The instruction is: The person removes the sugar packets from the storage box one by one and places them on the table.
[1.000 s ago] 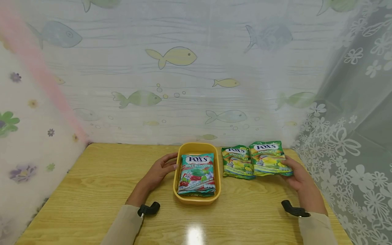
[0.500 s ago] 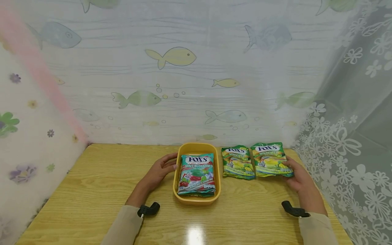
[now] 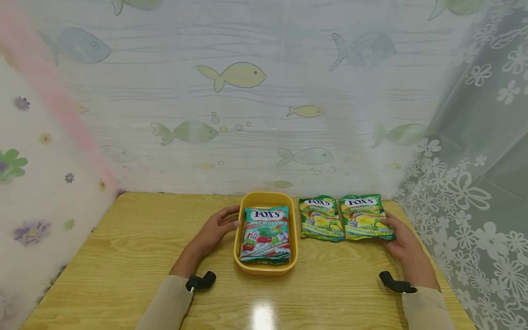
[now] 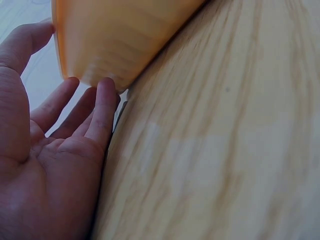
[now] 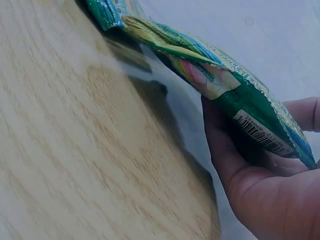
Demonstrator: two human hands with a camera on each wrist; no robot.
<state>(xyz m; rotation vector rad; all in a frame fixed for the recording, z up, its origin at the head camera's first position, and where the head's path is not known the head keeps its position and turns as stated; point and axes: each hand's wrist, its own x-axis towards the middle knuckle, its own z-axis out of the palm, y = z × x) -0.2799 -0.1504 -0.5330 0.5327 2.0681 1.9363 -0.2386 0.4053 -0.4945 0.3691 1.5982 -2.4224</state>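
Note:
A yellow plastic tray [image 3: 243, 261] stands mid-table with a teal Fox's Mint Blossom candy bag [image 3: 265, 236] lying face up inside. My left hand [image 3: 216, 229] rests at the tray's left side. In the left wrist view its thumb touches the rim and its extended fingers [image 4: 105, 105] touch the outer wall. My right hand [image 3: 403, 240] pinches the right edge of a green Fox's Spring Tea candy bag [image 3: 360, 215]. In the right wrist view, digits lie above and below this bag [image 5: 245, 110], whose held edge is raised off the table. A matching Spring Tea bag [image 3: 319, 220] lies just left of it.
The wood-grain table [image 3: 123, 256] meets a fish-print curtain [image 3: 247, 151] at the back. A flowered sheet [image 3: 466, 220] hangs along the right, close to my right hand. Black mounts [image 3: 200, 281] sit on both wrists.
The right-hand Spring Tea bag has shifted slightly right and toward me, and no longer overlaps the other bag as much. My left hand and the tray have stayed in place.

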